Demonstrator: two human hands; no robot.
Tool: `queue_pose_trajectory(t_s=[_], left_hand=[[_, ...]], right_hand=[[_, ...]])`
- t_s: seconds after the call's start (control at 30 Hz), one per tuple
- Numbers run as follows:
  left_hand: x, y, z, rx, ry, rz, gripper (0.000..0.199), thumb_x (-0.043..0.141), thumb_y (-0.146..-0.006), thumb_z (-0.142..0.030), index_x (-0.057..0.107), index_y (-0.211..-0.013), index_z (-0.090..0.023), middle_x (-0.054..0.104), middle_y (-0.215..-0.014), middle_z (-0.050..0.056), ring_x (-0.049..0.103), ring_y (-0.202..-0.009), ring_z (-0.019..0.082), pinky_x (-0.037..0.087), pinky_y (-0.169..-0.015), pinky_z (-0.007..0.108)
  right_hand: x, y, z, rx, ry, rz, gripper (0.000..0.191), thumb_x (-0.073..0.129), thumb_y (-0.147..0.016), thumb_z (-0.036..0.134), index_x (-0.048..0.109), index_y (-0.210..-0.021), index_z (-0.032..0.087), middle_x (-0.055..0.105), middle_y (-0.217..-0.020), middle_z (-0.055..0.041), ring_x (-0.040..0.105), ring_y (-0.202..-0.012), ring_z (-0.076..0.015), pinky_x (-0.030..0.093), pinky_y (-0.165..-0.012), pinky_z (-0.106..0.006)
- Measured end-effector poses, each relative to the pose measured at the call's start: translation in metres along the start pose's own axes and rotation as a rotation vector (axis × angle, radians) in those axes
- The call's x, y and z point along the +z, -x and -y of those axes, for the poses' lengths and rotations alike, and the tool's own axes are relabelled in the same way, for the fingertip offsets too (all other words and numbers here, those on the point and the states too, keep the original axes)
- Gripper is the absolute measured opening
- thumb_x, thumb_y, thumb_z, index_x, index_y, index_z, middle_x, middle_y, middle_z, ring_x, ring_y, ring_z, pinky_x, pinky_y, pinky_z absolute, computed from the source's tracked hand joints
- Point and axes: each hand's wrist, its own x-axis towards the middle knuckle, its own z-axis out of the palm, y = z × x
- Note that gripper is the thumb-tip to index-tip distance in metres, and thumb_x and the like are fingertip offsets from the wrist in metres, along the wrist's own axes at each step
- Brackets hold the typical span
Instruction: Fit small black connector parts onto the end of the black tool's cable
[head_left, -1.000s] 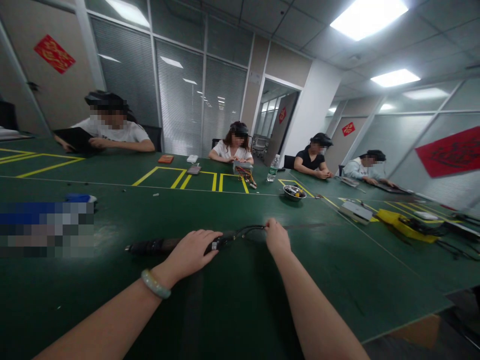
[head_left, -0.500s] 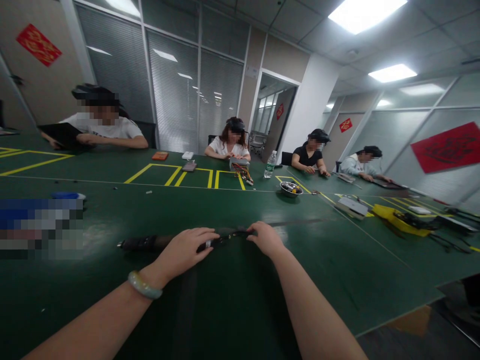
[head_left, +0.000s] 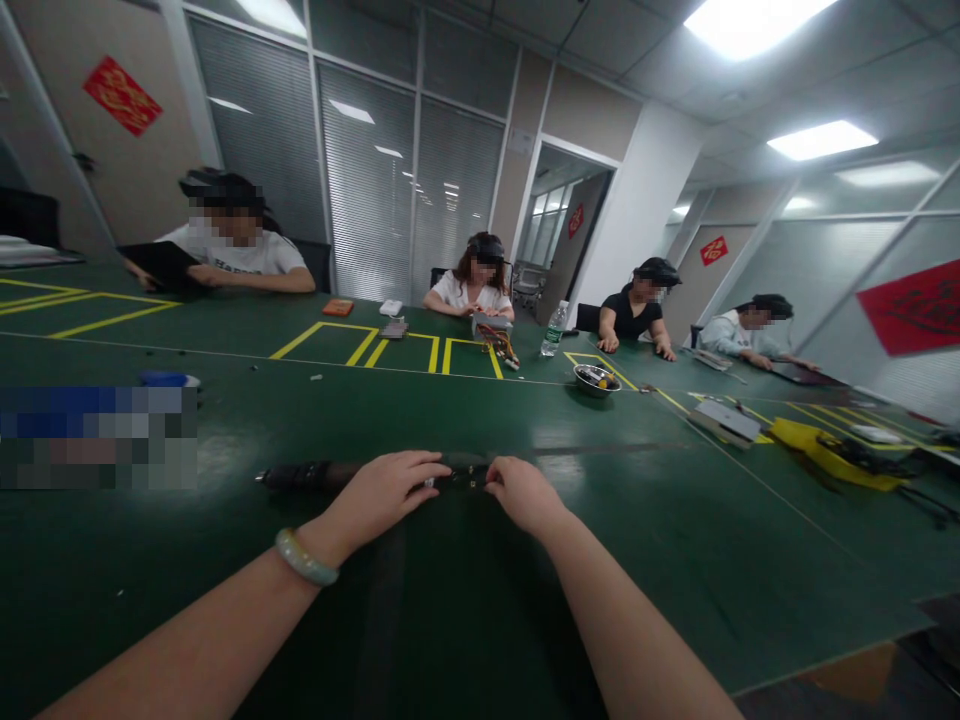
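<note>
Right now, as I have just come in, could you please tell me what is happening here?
The person's left hand holds a dark, rod-shaped tool at the green table. The right hand is at the end away from the tool's metal tip; whether its fingers pinch anything is hard to see. Across the table, one co-worker holds a black panel.

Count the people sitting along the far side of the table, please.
4: a person at left, one at centre, one in black right of the bottle, one at far right. Anyone outside the frame wouldn't show.
</note>
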Motion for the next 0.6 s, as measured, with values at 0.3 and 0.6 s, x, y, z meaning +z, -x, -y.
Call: queue_pose_trajectory(t_s=[0.3, 0.6], left_hand=[[-0.001, -0.002, -0.004, 0.011, 0.035, 0.017, 0.036, 0.058, -0.087, -0.026, 0.055, -0.123, -0.03, 0.056, -0.128, 0.001, 0.055, -0.113, 0.019, 0.043, -0.099, 0.036], [-0.004, -0.002, -0.006, 0.058, 0.008, 0.011, 0.024, 0.054, -0.09, -0.028, 0.062, -0.112, -0.029, 0.055, -0.128, 0.002, 0.055, -0.113, 0.021, 0.045, -0.095, 0.037]], right_hand=[[0.018, 0.004, 0.02, 0.025, -0.285, -0.229, 0.004, 0.067, -0.085, 0.019, 0.065, -0.086, 0.023, 0.063, -0.087, 0.0024, 0.06, -0.071, -0.0131, 0.043, -0.067, -0.023], [0.023, 0.002, 0.027, -0.181, -0.252, -0.306, 0.007, 0.068, -0.084, 0.015, 0.066, -0.085, 0.022, 0.062, -0.087, 0.0019, 0.059, -0.081, -0.0143, 0.043, -0.073, -0.024]])
